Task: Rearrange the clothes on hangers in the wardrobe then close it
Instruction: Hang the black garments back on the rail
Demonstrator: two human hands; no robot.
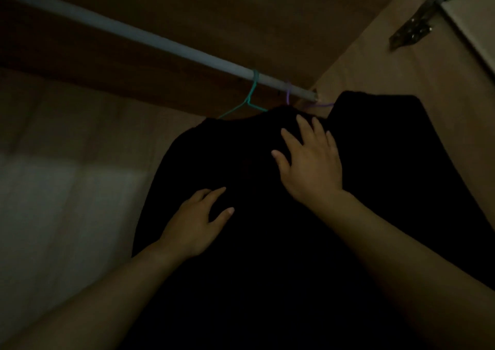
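Inside the dim wardrobe, both hands, left (191, 222) and right (310, 159), lie spread flat, gripping nothing, on a black garment (241, 162) hanging from the rail (139, 35) on a green hanger (250, 96); rearranging seems unfinished, closing remains.

Very dim and grainy throughout. The black garment (267, 242) shows no detail, and faint light reaches only the pale left wall (53, 202). Edges look soft and bent.

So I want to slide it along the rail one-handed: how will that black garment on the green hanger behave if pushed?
Probably floppy: the black garment hangs in soft drape. It will likely swing, hung only by the thin green hanger hooked over the rail. The hook should slide easily on that smooth rail.
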